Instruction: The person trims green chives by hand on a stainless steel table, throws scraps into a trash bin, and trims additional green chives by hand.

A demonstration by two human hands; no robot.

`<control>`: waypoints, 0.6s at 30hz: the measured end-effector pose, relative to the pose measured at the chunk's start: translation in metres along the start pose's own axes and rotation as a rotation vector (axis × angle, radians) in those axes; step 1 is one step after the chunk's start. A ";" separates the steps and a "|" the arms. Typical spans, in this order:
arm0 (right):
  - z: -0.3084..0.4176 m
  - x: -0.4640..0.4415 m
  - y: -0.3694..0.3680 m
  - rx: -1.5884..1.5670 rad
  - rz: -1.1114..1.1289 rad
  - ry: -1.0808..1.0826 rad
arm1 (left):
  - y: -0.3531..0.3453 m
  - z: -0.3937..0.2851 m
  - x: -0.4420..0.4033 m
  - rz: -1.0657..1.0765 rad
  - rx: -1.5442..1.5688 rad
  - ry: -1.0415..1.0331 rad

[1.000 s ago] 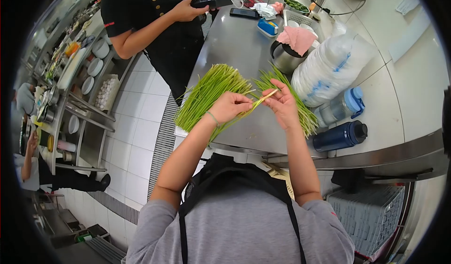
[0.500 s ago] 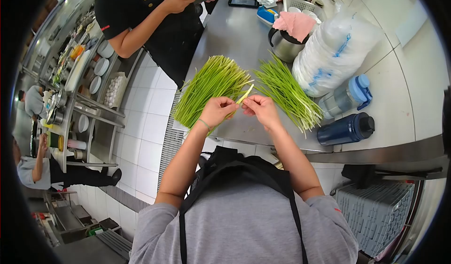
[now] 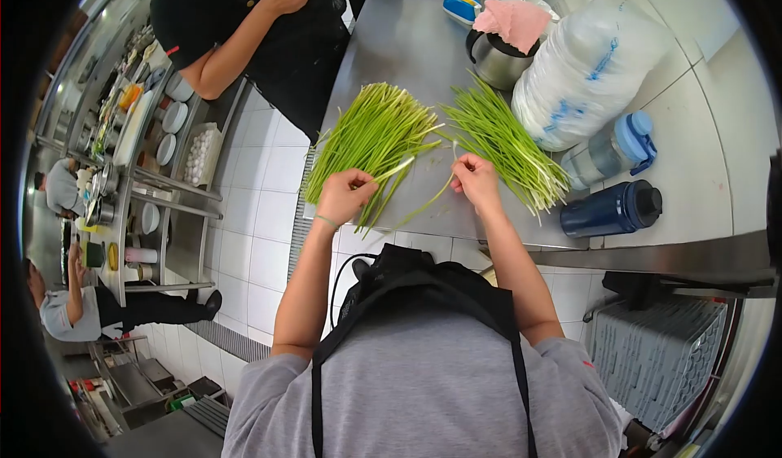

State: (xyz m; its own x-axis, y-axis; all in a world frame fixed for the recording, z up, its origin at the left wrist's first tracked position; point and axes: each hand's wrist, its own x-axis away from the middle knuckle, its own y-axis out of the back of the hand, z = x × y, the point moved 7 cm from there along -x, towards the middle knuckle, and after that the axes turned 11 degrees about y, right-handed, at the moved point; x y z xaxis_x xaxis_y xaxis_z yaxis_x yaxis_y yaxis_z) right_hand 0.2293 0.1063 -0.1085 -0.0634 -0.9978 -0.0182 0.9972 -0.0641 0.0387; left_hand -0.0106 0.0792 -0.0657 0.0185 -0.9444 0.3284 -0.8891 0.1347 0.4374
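Observation:
My left hand (image 3: 344, 195) is closed in a pinch on a thin green stalk (image 3: 397, 168) with a whitish end. It rests at the near edge of the larger pile of long green stalks (image 3: 366, 136), which look like chives or thin scallions. Between finger and thumb, my right hand (image 3: 478, 181) pinches a thin, limp green strip (image 3: 432, 201) that trails down toward the left. Just beyond that hand lies a second, smaller bundle of green stalks (image 3: 505, 140), its pale ends toward me.
On the steel table (image 3: 391, 43) stand a metal jug (image 3: 498, 61) under a pink cloth (image 3: 513, 23), a plastic-wrapped stack (image 3: 582, 79), a clear bottle (image 3: 607, 153) and a dark blue bottle (image 3: 607, 210). A person in black (image 3: 269, 59) stands at the table's left side.
My hands were close together on one pale stalk end. They have moved apart, the left with the stalk, the right with a thin strip.

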 end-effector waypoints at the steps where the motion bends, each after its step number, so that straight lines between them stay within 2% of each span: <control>1: 0.004 -0.002 0.000 0.001 -0.009 -0.001 | 0.002 0.004 -0.002 0.040 0.157 0.059; 3: 0.008 -0.004 -0.011 -0.038 0.074 -0.028 | -0.004 0.008 -0.004 0.130 0.412 0.158; 4: 0.004 -0.007 -0.012 -0.035 0.069 -0.027 | -0.007 0.004 -0.006 0.136 0.412 0.156; 6: 0.017 -0.015 -0.018 0.519 0.114 0.351 | -0.023 -0.007 -0.006 0.289 0.617 0.172; 7: 0.032 -0.013 -0.022 0.521 0.113 0.353 | -0.028 -0.009 -0.006 0.298 0.610 0.209; 9: 0.045 -0.004 -0.022 0.035 0.051 0.120 | -0.040 -0.017 -0.007 0.334 0.614 0.219; 10: 0.049 -0.001 -0.024 0.037 0.051 0.109 | -0.046 -0.017 -0.006 0.370 0.615 0.232; 12: 0.049 0.003 -0.036 -0.362 0.158 -0.037 | -0.058 -0.017 -0.009 0.409 0.624 0.211; 18: 0.036 0.005 -0.030 -0.522 0.177 -0.118 | -0.071 -0.028 -0.003 0.431 0.667 0.328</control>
State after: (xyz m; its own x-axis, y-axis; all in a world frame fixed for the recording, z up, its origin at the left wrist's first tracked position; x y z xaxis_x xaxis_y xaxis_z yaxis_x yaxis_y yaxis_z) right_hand 0.1974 0.1022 -0.0743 0.1324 -0.9896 0.0569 0.8783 0.0906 -0.4695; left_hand 0.0650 0.0806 -0.0739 -0.3427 -0.7030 0.6232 -0.9300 0.1598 -0.3311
